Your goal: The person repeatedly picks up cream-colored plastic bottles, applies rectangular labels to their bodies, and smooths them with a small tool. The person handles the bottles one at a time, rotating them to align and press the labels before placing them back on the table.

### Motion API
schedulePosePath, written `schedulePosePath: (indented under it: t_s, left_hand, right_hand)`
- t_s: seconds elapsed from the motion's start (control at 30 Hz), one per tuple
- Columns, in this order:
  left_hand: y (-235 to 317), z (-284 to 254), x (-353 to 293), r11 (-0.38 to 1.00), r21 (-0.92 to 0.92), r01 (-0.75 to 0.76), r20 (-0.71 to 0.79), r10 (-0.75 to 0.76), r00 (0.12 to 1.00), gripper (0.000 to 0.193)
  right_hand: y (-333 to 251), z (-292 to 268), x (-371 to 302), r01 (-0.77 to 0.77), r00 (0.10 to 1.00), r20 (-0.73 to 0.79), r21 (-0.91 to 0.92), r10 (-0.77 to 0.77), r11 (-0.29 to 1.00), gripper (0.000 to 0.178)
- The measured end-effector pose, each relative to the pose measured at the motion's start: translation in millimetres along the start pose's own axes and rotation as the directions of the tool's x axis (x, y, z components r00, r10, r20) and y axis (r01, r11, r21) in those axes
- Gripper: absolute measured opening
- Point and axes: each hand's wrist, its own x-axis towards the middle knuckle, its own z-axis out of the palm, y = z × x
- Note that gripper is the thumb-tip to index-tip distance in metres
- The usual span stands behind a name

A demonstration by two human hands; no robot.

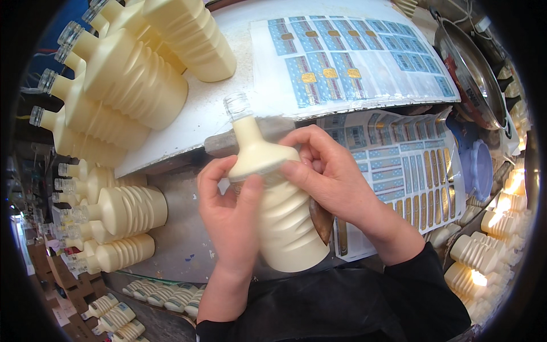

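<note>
A cream-coloured bottle [293, 228] with a ribbed body and a clear threaded neck leans away from me between my hands. Around its shoulder runs a thin greyish, partly see-through strip [263, 170]. My left hand [232, 208] pinches the left side of the shoulder, thumb on the front by the strip. On the right side, my right hand [327, 174] presses its thumb on the strip's other end, fingers curled behind. Below the right palm, a brown pointed flat piece [321, 223] lies against the bottle; whether the hand holds it cannot be made out.
Blue and gold label sheets [353, 62] cover the white board [242, 28]; another sheet [410, 176] hangs below its edge. Cream bottles [134, 74] crowd the left, with more [478, 253] at the right. A metal pan [476, 65] and lilac tub [477, 171] stand right.
</note>
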Motion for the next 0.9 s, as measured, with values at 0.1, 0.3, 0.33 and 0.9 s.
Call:
schedulePosePath:
  t_s: [0.1, 0.3, 0.33, 0.9]
  left_hand:
    - [0, 0, 0, 1.000, 0.011, 0.002, -0.005, -0.002, 1.000, 0.037]
    - [0, 0, 0, 1.000, 0.017, -0.001, -0.014, 0.001, 1.000, 0.037]
    - [-1, 1, 0, 1.000, 0.016, -0.001, -0.015, 0.001, 1.000, 0.037]
    - [3, 4, -1, 1.000, -0.025, -0.003, -0.005, 0.003, 1.000, 0.037]
  right_hand:
    - [0, 0, -1, 0.004, 1.000, -0.005, 0.027, -0.004, 1.000, 0.038]
    - [-4, -1, -2, -0.009, 0.999, 0.046, 0.040, 0.008, 0.999, 0.031]
    - [-3, -1, -2, -0.007, 0.999, 0.049, 0.034, 0.005, 0.999, 0.031]
    - [6, -10, 4, -0.009, 0.991, 0.132, 0.123, -0.008, 0.992, 0.028]
